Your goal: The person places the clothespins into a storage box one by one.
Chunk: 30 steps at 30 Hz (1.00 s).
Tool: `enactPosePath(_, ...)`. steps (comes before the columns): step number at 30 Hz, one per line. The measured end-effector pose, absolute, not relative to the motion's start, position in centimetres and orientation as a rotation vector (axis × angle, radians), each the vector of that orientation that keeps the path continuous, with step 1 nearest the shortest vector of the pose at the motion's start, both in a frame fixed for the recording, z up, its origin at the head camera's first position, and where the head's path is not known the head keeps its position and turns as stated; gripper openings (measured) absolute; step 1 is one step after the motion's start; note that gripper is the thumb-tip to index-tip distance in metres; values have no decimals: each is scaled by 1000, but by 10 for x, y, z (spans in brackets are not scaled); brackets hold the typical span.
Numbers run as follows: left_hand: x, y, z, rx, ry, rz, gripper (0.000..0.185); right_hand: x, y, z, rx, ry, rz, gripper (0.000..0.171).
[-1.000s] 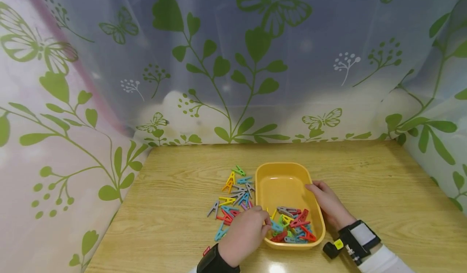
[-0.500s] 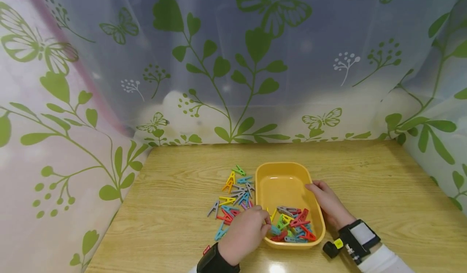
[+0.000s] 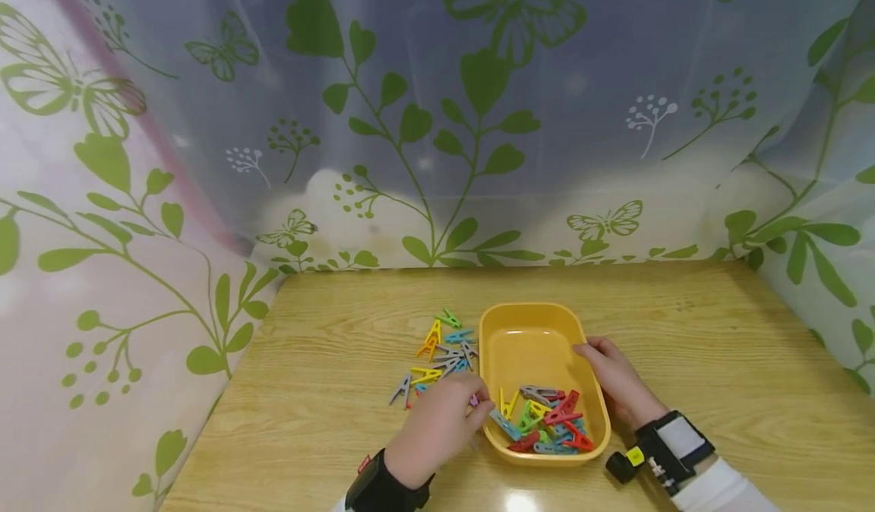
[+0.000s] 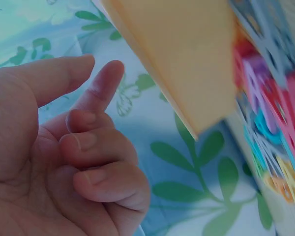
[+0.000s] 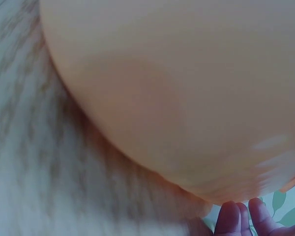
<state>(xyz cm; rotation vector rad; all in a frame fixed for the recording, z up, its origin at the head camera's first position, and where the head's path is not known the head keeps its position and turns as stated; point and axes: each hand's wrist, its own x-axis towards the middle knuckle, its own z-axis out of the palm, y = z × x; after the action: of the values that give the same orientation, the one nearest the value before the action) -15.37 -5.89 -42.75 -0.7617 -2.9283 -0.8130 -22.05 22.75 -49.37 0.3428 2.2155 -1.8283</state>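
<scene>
The yellow tray's outer wall (image 5: pixel 177 98) is filling my view, my fingers (image 5: pixel 246 219) touching its lower edge, blurred worktop (image 5: pixel 34 162) beside it

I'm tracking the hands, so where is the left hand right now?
In the head view the left hand is low at centre, over the loose clips on the table, just left of the yellow tray.

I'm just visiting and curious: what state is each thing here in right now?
Yellow tray: upright on the table, far half bare, clips heaped at the near end.
Loose clips: scattered on the table left of the tray.
Left hand: over the loose clips, fingers curled.
Right hand: resting against the tray's right rim.
</scene>
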Motion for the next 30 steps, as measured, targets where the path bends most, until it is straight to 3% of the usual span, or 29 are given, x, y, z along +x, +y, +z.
enactPosePath(7,-162,-94,-428,-637,-2979,-812,9,-219,227,-492,336,2238,-1815,62)
enactPosePath(13,-159,-115,-434,-675,-3052,-772,9,-218,227,-491,345,2226,-1816,61)
enactPosePath(22,-148,-113,-451,-872,-3081,-595,8,-219,226,-491,338,2217,-1823,62)
enactPosePath(30,-143,-107,-459,-851,-3124,-468,16,-219,226,-492,333,2212,-1830,63)
